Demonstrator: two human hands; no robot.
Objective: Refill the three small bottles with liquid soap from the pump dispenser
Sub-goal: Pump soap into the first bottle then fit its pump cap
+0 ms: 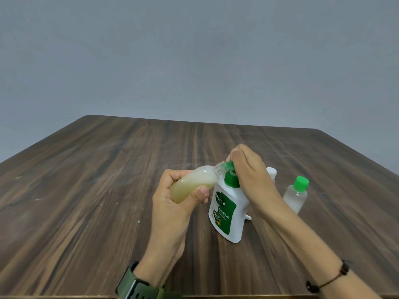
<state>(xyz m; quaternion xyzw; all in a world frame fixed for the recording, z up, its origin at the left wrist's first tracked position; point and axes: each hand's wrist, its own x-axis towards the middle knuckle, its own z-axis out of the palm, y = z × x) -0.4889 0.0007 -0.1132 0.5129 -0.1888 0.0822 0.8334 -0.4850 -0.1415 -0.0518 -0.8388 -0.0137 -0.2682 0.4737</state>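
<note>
A single head-worn wide-angle view looks forward and down across the bench (108, 180), close above the hands, facing a grey wall (194, 57).

Table: I see a dark brown wooden table top (108, 190), streaked grain, matt with a faint sheen.
Dispenser: white glossy plastic pump dispenser (232, 221), smooth, with a green plastic pump head.
Held bottle: translucent soft plastic small bottle (192, 186), cloudy yellowish liquid inside.
Far right bottle: clear plastic small bottle with a ribbed green cap (296, 194).
Wall: I read it as plain grey wall (194, 61), matt.
</note>
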